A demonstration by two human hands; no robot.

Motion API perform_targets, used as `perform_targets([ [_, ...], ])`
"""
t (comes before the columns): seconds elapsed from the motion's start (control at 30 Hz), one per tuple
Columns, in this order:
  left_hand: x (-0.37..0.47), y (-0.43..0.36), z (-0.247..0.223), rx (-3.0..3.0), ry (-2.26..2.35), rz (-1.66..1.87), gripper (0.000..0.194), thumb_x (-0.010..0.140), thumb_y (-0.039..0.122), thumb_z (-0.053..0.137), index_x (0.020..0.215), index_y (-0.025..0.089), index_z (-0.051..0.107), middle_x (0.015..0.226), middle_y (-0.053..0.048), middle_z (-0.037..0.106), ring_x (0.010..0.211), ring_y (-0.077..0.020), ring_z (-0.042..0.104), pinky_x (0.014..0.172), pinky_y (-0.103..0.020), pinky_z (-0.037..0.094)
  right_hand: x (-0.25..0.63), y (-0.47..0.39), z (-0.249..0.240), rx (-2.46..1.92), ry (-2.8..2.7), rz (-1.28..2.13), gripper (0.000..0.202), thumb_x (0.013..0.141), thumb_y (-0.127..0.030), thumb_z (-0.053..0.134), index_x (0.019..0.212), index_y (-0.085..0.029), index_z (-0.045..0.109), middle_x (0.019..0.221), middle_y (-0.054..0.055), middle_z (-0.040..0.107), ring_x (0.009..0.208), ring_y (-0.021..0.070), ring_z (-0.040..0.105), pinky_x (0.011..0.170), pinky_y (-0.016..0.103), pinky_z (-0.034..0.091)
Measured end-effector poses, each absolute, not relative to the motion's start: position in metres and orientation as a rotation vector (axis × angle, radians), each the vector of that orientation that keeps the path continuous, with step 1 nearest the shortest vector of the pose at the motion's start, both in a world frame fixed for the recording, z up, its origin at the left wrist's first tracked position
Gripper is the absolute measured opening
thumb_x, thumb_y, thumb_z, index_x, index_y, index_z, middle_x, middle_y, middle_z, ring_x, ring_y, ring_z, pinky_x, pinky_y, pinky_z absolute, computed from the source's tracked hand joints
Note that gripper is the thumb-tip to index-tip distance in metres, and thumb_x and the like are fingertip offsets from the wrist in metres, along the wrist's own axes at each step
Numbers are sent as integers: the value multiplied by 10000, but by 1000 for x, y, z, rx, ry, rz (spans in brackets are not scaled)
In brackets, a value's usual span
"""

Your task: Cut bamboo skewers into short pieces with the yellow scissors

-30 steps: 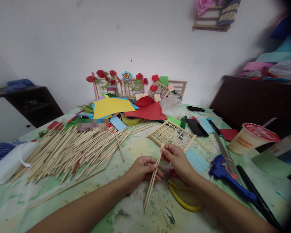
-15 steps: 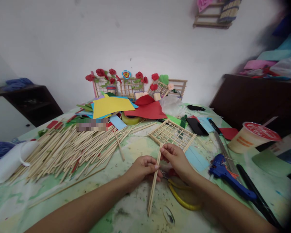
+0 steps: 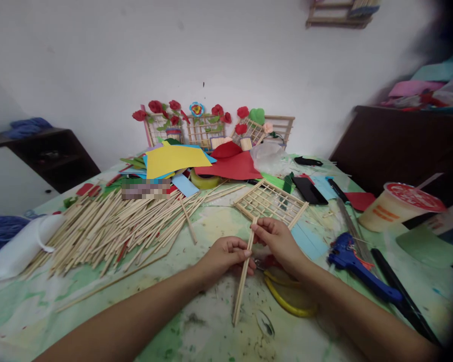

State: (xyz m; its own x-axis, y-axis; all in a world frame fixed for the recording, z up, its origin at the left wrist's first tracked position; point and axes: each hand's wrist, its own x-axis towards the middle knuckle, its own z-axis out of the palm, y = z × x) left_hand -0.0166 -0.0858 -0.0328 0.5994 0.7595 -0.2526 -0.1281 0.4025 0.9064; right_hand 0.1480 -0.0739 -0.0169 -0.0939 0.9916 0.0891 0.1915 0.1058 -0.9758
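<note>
A few slim wooden sticks lie side by side in my hands, slanting down toward the table's front. My left hand pinches them near the middle, thumb on top. At their upper end, my right hand grips them between thumb and fingers. Just beyond, a wooden stick lattice rests on the table. Under my right wrist lie scissors with yellow handles, partly hidden by the forearm. How many sticks I hold is hard to make out.
A large heap of loose sticks spreads across the left. Coloured paper sheets are piled at the back, before lattices with paper flowers. On the right are a blue glue gun, a phone and a lidded cup.
The view has tilted slightly downward, shifting the scene a little in the picture. Both hands keep their hold on the sticks, almost unchanged.
</note>
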Motion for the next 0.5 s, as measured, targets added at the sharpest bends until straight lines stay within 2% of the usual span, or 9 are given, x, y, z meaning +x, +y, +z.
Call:
perform_targets([
  [0.33, -17, -85, -35, 987, 729, 598, 298, 637, 308, 738, 792, 132, 555, 694, -66, 694, 592, -150, 656, 592, -247, 506, 165, -65, -6, -1258, -1370, 1024, 288, 761, -423, 567, 616, -178, 523, 517, -31, 523, 439, 74, 360, 446, 227, 265],
  [0.5, -18, -84, -37, 1018, 721, 568, 282, 651, 306, 730, 804, 124, 579, 710, -73, 690, 600, -151, 652, 567, -246, 503, 178, -60, 3, -1254, -1354, 889, 289, 748, -412, 591, 592, -177, 528, 533, -14, 540, 473, 84, 404, 478, 234, 307],
])
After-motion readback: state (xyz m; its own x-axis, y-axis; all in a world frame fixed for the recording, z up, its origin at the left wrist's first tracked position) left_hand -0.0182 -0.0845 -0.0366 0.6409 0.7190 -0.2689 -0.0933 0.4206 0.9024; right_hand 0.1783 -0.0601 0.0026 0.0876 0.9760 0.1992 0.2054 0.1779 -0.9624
